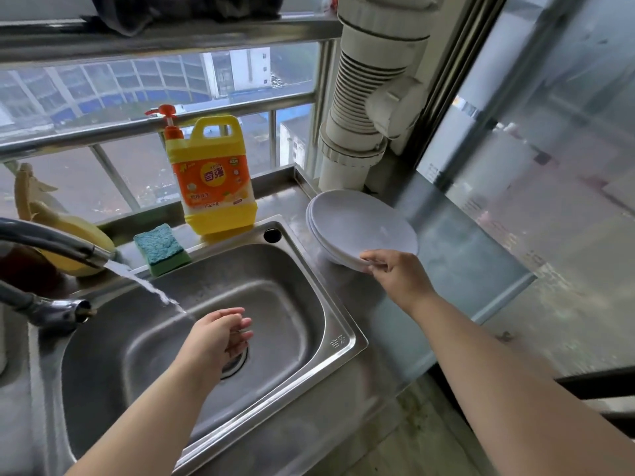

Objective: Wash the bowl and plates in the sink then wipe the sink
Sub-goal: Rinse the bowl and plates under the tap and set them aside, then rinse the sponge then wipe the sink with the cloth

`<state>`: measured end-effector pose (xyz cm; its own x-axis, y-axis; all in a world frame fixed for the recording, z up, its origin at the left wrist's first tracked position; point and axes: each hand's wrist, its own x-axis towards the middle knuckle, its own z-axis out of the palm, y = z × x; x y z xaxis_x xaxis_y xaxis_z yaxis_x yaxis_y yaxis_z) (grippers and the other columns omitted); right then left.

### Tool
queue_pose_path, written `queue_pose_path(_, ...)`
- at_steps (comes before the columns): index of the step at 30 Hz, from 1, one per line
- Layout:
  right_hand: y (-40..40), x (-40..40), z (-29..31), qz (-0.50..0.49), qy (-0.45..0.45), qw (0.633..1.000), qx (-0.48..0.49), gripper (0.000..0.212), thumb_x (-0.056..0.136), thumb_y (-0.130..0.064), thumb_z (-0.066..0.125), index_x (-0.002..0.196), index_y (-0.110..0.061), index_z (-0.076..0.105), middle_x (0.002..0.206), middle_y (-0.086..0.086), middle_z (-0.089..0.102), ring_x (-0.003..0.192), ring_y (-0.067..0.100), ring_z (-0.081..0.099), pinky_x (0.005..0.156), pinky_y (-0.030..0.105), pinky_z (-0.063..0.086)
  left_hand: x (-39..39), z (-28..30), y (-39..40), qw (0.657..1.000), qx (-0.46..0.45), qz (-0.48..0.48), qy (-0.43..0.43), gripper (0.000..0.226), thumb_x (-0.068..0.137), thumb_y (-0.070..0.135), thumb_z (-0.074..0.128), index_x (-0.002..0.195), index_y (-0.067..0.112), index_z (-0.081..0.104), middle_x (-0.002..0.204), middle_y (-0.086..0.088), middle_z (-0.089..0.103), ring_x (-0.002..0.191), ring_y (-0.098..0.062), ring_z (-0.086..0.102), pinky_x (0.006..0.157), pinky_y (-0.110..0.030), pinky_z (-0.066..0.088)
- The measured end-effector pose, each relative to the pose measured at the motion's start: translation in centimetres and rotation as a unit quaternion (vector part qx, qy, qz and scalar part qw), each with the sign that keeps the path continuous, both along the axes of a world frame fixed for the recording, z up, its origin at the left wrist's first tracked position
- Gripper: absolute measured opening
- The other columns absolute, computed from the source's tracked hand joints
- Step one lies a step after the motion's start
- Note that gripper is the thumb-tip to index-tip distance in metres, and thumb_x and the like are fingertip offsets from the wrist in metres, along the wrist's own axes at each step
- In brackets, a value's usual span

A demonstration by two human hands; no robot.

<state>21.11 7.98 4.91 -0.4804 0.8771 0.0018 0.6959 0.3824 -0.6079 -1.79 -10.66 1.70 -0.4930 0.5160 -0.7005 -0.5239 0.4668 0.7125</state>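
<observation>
Pinching the near rim of the stacked plates [360, 225], the right hand [398, 274] seems set to lift them from the counter at two o'clock toward the sink [338, 341]; the left hand [214, 338] hangs loosely curled, empty, beneath the running water [151, 290], probably rinsing.

Both forearms are bare to the frame edge, and the hands wear no gloves.

Sink basin [275, 304] open from above; faucet spout [51, 245] overhangs left rim, detergent jug [213, 176] and sponge [161, 249] line back ledge, stacked plates [357, 225] crowd right counter [464, 262].
</observation>
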Motion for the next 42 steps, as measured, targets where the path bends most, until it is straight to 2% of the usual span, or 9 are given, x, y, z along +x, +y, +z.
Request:
queue_pose_path(5,-0.4,-0.9,-0.8,-0.004,0.049,0.998,-0.033,0.025,0.078,-0.009,0.076,0.103,-0.008,0.073,0.103,0.007,0.072,0.099,0.020,0.067,0.096,0.038,0.050,-0.6,-0.4,0.4,1.000,-0.011,0.008,-0.008,0.021,0.097,0.002,0.043,0.087,0.012,0.059,0.076,-0.008,0.061,0.064,-0.022,0.057,0.061,-0.029,0.044)
queue_pose_path(15,0.1,-1.6,-2.1,0.033,0.017,0.997,0.062,0.027,0.078,-0.021,0.078,0.102,-0.010,0.071,0.104,0.003,0.069,0.098,0.020,0.060,0.088,0.023,0.044,-1.7,-1.1,-0.5,0.999,-0.016,0.046,-0.016,0.018,0.097,0.004,0.044,0.091,0.013,0.059,0.077,-0.005,0.064,0.061,-0.017,0.059,0.048,-0.020,0.046)
queue_pose_path(22,-0.4,-3.1,-1.6,0.057,0.022,0.987,0.148,0.038,0.076,-0.027,0.077,0.108,-0.011,0.068,0.111,0.005,0.067,0.102,0.022,0.059,0.090,0.040,0.050,-2.7,-1.6,-1.4,0.995,-0.015,0.091,-0.025,0.018,0.097,0.004,0.044,0.091,0.011,0.059,0.075,-0.008,0.064,0.061,-0.020,0.058,0.062,-0.028,0.044)
queue_pose_path(26,-1.6,-7.1,-0.6,0.114,0.069,0.973,0.190,0.032,0.080,-0.021,0.075,0.108,-0.010,0.068,0.107,0.005,0.068,0.101,0.019,0.058,0.092,0.035,0.048,-3.2,-1.6,-1.8,0.994,-0.011,0.109,-0.015,0.017,0.096,0.004,0.044,0.091,0.012,0.058,0.075,-0.007,0.064,0.062,-0.020,0.058,0.063,-0.028,0.043)
queue_pose_path(30,-3.5,-12.0,-0.8,0.194,0.106,0.972,0.079,0.031,0.083,-0.022,0.072,0.112,-0.014,0.066,0.099,-0.001,0.068,0.087,0.009,0.059,0.082,0.017,0.046,-4.1,-1.5,-2.9,0.990,-0.014,0.137,-0.009,0.018,0.096,0.004,0.043,0.091,0.012,0.058,0.077,-0.007,0.064,0.063,-0.020,0.058,0.060,-0.028,0.045)
queue_pose_path(33,-4.7,-15.9,-2.4,0.234,0.047,0.968,-0.071,0.041,0.087,-0.025,0.068,0.126,-0.018,0.058,0.100,-0.004,0.064,0.081,0.006,0.059,0.079,0.020,0.052,-4.9,-1.8,-4.3,0.986,-0.017,0.163,-0.006,0.018,0.097,0.004,0.043,0.091,0.013,0.058,0.078,-0.006,0.063,0.065,-0.020,0.058,0.061,-0.028,0.045)
queue_pose_path(36,-4.9,-20.1,-4.0,0.272,-0.020,0.957,-0.104,0.055,0.089,-0.025,0.064,0.140,-0.022,0.044,0.121,0.003,0.056,0.099,0.014,0.057,0.094,0.028,0.048,-5.8,-2.3,-5.9,0.981,-0.022,0.194,-0.004,0.018,0.097,0.005,0.043,0.091,0.013,0.058,0.080,-0.006,0.063,0.065,-0.020,0.058,0.061,-0.028,0.044)
queue_pose_path(39,-5.0,-24.8,-4.8,0.315,-0.087,0.942,-0.076,0.064,0.091,-0.031,0.060,0.148,-0.030,0.030,0.147,0.005,0.033,0.131,0.022,0.037,0.109,0.034,0.032,-6.5,-2.7,-7.4,0.972,-0.027,0.233,-0.006,0.018,0.098,0.006,0.043,0.090,0.014,0.057,0.079,-0.006,0.062,0.064,-0.019,0.057,0.059,-0.027,0.043)
queue_pose_path(42,-5.3,-29.7,-5.2,0.322,-0.123,0.938,-0.044,0.067,0.091,-0.040,0.059,0.149,-0.032,0.026,0.157,0.008,0.017,0.142,0.028,0.022,0.114,0.042,0.025,-6.7,-3.0,-8.9,0.964,-0.033,0.264,-0.003,0.017,0.098,0.007,0.044,0.091,0.014,0.057,0.078,-0.005,0.062,0.063,-0.018,0.058,0.059,-0.027,0.044)
